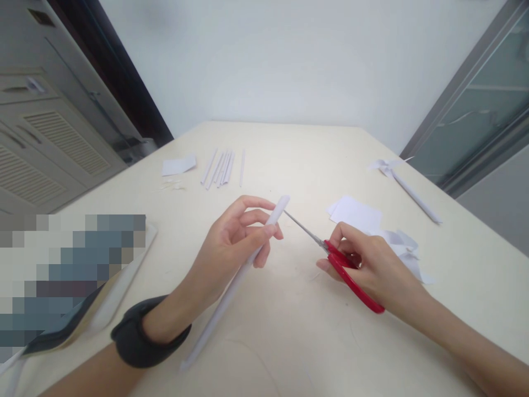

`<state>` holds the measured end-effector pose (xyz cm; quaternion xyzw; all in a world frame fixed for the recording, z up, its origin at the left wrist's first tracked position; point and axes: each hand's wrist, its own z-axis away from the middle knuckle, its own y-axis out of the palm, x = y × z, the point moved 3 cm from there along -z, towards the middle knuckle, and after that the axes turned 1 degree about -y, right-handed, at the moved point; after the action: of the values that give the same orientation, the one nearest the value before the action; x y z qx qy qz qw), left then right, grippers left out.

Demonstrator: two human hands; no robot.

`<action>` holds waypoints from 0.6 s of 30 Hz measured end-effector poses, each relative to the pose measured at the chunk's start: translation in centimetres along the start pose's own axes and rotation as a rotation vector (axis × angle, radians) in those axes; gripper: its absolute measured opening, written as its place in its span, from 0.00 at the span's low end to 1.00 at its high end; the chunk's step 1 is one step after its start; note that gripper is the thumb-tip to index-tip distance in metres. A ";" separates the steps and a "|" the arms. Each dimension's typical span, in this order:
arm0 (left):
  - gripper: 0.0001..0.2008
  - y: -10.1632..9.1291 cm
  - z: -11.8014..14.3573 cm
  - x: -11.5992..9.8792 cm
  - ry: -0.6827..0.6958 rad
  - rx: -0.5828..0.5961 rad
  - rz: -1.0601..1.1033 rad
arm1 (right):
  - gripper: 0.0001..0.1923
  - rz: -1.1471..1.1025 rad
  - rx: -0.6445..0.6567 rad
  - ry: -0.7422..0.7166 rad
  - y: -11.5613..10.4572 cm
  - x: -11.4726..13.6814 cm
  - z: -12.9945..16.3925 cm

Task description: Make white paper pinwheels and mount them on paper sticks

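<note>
The left hand (231, 242) is reaching in from the lower left, its fingers (252, 204) curling closed with the thumb pressing on top. The right hand (367, 264) is coming in from the right, fingers curling shut, knuckles facing up.

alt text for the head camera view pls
A person's left hand holds a rolled white paper tube while the right hand points red-handled scissors at its tip, over a cream table with paper sticks and scraps.
</note>
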<state>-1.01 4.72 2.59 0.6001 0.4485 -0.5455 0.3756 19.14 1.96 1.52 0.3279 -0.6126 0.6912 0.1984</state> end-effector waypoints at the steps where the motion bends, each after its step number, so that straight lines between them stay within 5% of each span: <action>1: 0.08 0.0 0.0 0.0 0.003 -0.005 -0.001 | 0.17 0.007 0.005 0.000 0.0 0.1 0.0; 18: 0.06 -0.2 0.2 -0.1 0.047 -0.013 -0.035 | 0.17 -0.093 -0.009 0.006 0.1 0.3 0.4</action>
<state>-1.27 4.53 2.66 0.6024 0.4710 -0.5349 0.3594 18.94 1.56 1.73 0.3530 -0.5994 0.6794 0.2336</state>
